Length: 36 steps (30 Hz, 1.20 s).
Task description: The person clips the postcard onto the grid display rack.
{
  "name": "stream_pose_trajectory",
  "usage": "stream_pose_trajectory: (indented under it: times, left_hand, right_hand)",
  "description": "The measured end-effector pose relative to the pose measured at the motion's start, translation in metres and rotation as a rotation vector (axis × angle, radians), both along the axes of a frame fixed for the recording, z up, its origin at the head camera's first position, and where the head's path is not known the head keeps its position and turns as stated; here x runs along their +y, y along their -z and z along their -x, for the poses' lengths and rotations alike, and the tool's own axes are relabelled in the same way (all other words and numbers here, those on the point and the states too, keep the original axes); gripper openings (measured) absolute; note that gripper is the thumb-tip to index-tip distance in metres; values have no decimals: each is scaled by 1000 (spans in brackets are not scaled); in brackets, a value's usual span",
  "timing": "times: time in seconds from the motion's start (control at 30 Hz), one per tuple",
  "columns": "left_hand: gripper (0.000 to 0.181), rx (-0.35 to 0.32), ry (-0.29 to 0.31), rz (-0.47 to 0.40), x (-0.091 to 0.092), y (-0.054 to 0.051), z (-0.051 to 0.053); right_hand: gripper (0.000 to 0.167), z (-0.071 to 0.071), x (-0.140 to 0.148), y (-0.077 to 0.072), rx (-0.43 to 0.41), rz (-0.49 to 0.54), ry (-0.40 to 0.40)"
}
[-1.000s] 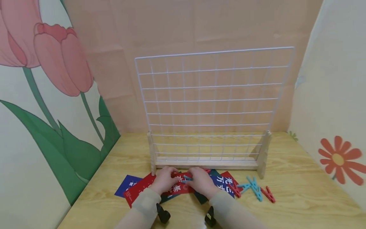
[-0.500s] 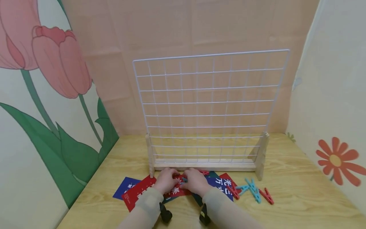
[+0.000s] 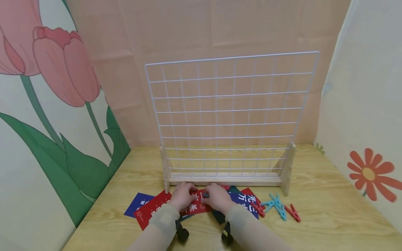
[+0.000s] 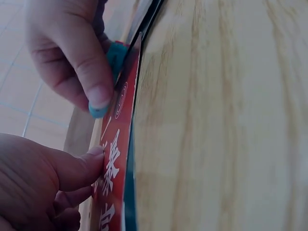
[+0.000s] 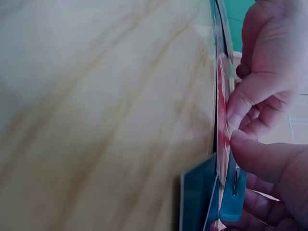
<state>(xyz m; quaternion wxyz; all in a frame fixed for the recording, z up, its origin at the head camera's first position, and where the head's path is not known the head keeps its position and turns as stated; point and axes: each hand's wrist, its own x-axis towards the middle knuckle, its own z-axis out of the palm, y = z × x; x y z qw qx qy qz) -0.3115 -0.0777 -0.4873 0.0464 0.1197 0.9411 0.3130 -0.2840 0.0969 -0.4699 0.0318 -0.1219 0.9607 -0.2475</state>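
Observation:
My left hand (image 3: 181, 198) pinches the edge of a red card (image 3: 200, 206) with white lettering. In the left wrist view, its thumb lies on the printed face of that card (image 4: 113, 159). My right hand (image 3: 218, 199) holds a blue-green clothespin (image 5: 233, 197) against the fingers, close beside the red card's edge in the right wrist view. The head view mostly hides this clothespin behind the hand. Both hands are low over a spread of overlapping cards, including a blue card (image 3: 243, 204) on the right and another blue card (image 3: 138, 204) on the left.
A white wire grid (image 3: 232, 111) stands in a wooden base (image 3: 226, 180) just behind the hands. Loose blue clothespins (image 3: 277, 206) and red clothespins (image 3: 293, 212) lie to the right. Painted walls flank the wooden table (image 3: 320, 223).
The clothespin in my right hand showed between the hands earlier and is now mostly hidden by that hand. My left hand keeps its grip on the red card.

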Motion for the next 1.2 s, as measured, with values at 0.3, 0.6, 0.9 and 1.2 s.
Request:
stream_pose_trajectory:
  times: [0.3, 0.6, 0.9, 1.2]
  left_hand:
    - [25, -13, -28, 34, -3, -4, -3]
    - [26, -64, -50, 54, -6, -9, -9]
    - [27, -38, -23, 62, -5, -11, -14]
    - [35, 0, 59, 88, 15, -15, -10]
  right_hand:
    - [29, -6, 15, -3, -67, 75, 69]
    - [32, -16, 39, -6, -57, 8, 96]
    - [33, -27, 57, -8, -94, -40, 132]
    - [29, -26, 53, -6, -92, -78, 120]
